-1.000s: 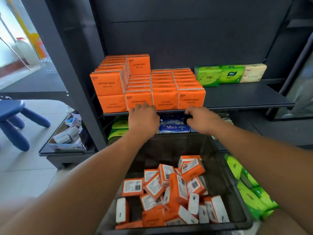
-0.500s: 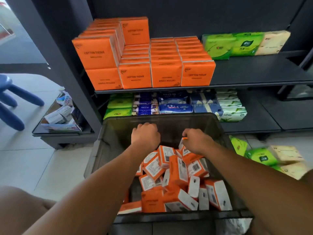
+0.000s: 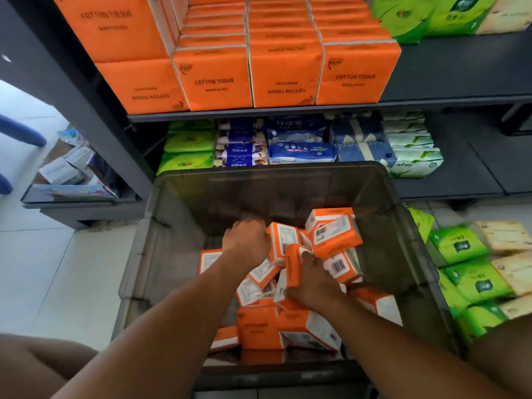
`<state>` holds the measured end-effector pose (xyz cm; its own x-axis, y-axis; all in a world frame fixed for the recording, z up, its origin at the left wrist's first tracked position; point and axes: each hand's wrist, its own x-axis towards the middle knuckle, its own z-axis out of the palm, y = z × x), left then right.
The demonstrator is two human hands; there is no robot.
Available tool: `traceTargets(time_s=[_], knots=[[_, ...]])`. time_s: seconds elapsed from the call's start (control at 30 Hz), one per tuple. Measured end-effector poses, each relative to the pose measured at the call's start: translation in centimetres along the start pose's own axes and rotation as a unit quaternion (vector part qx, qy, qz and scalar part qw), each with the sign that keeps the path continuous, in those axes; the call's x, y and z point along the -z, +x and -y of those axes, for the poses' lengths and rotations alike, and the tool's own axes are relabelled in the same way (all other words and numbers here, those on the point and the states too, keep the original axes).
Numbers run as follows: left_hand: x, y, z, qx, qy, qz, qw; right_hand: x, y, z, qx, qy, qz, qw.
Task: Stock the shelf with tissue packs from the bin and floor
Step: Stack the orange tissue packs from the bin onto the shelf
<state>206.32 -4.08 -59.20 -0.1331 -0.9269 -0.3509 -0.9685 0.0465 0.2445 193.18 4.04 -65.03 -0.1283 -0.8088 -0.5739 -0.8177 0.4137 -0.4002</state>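
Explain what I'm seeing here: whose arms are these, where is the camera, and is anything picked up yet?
No machine: a person's bare arms, filmed by a wide camera on their head looking down. Below is a dark translucent plastic bin of small orange tissue packs. The right hand holds one upright orange pack; the left hand curls against a neighbouring pack, grip unclear. Above, the dark metal shelf carries large orange tissue packs. Green and cream packs lie on the floor, right.
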Motion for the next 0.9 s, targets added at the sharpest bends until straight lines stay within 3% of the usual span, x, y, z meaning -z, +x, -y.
traceTargets(time_s=[0.53, 0.73, 0.9], knots=[[1.5, -1.2, 1.8, 0.017, -0.030, 0.030, 0.999, 1.7, -1.4, 0.3, -0.017, 0.031, -0.056, 0.998], [4.4, -1.6, 2.4, -0.015, -0.137, 0.101, 0.985, 8.0, -2.8, 3.0, 0.021, 0.106, -0.074, 0.991], [9.1, -3.2, 2.1, -0.049, -0.238, 0.161, 0.957, 13.6, -4.9, 5.9, 0.071, 0.167, -0.042, 0.982]])
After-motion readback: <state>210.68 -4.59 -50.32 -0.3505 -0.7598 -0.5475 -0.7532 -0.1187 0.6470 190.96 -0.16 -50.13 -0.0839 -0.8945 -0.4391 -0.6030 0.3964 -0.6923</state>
